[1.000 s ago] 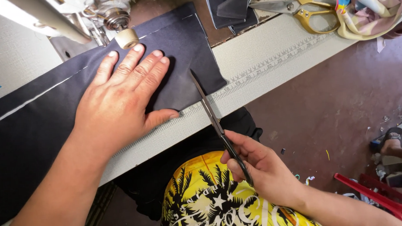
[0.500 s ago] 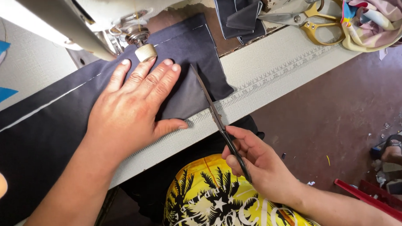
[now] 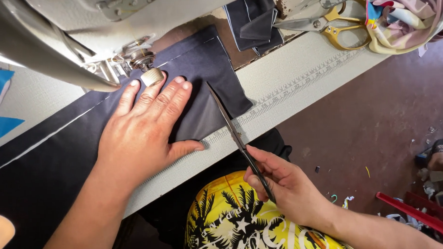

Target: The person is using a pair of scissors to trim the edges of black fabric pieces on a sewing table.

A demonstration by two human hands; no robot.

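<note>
I see my left hand point(image 3: 143, 132) pressed flat, fingers spread, on the dark fabric point(image 3: 60, 159) lying on the table point(image 3: 299, 87), just below the sewing machine point(image 3: 81, 41). My right hand point(image 3: 282, 186) grips slim black scissors point(image 3: 234, 134), the tip at the fabric's edge; the blades look closed, though I can't be sure.

head camera, steep downward, close over sewing table point(image 3: 299, 95)
</note>
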